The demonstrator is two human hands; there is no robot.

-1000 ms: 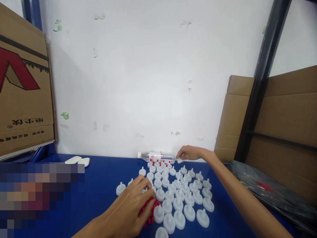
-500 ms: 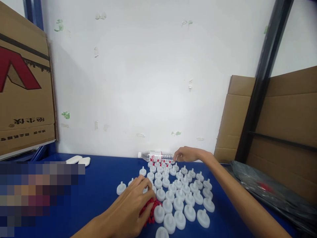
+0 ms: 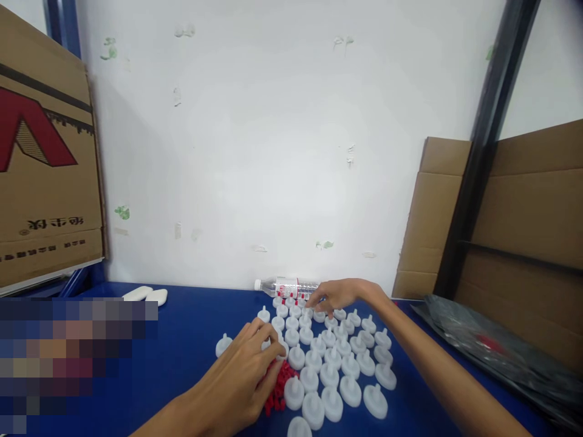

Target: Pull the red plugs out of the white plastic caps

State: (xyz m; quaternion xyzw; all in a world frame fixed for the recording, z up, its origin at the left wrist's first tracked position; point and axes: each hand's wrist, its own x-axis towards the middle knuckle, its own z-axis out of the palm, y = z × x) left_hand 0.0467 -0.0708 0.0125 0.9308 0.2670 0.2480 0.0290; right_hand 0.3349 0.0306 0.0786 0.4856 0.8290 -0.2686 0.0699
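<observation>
left hand (image 3: 243, 370): curled low, fingers bent narrowly over red pieces (image 3: 279, 394); cannot tell whether holding any, or the white stemmed piece (image 3: 283, 351) beside the fingertips.

right hand (image 3: 337, 295): farther out, fingers drooping, slightly parted, over the far white stemmed pieces (image 3: 331, 402); cannot tell whether pinching anything.

spread of the white ones: many, in loose rows between the hands and nearer than the right, stems mostly up; at least one more just past the left hand's outer side. red tips on several in the far rows, just left of the right hand.

in the way: left hand, hiding part of the red heap; right hand, covering one end of the clear bottle (image 3: 286, 287) and some pieces beneath.

said bottle: on its side just beyond the right hand, white cap turned away from it.

two white oval items (image 3: 156, 297): well out past the left hand, beside a pixelated patch.

dark plastic bag (image 3: 496, 364): crumpled, outside the right forearm, red patch showing.

surface: blue tabletop (image 3: 191, 321), under both hands.

room: white wall (image 3: 255, 133) beyond the hands, tape scraps and green marks; printed carton (image 3: 50, 188) to the left; cardboard sheets (image 3: 423, 218) and dark post (image 3: 478, 152) to the right.
</observation>
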